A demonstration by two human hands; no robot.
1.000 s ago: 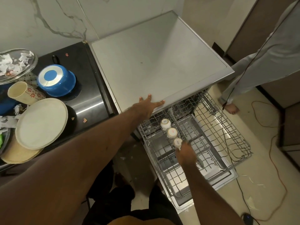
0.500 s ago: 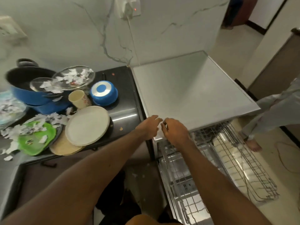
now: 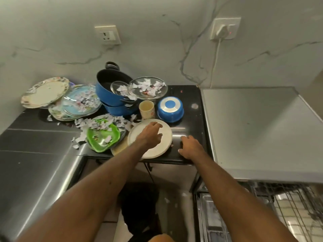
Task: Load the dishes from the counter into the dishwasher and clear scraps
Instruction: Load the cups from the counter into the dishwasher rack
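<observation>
Down at the bottom right, the wire rack [image 3: 288,212] is pulled out, thin grey metal grid, under the dishwasher's flat matt steel top [image 3: 253,128]. Both forearms reach up the middle. Right hand [image 3: 190,147] is planted on the glossy black counter [image 3: 190,117], fingers down against it, holding nothing, just beside the plate's right edge. Left hand [image 3: 150,137] is over the plate [image 3: 166,137], a round, smooth, cream one; fingers loosely curled, nothing in them, and whether they touch it I cannot tell. That plate lies on top of a second, tan one, near the counter's front edge.

Left of it is a glossy green dish [image 3: 103,138], wavy-rimmed, and torn paper scraps [image 3: 104,122] are heaped over it and spilling onto the brushed steel worktop [image 3: 31,163]. Behind the plate stand a cream cup [image 3: 146,109], upright, and a blue bowl [image 3: 170,108], upside down. Further back is a blue pot [image 3: 110,89], black inside, and a glass lid [image 3: 147,88] full of scraps leans at its rim. Far left, patterned plates [image 3: 45,92] overlap in a tilted pile. The marble-veined wall carries a socket [image 3: 107,34].
</observation>
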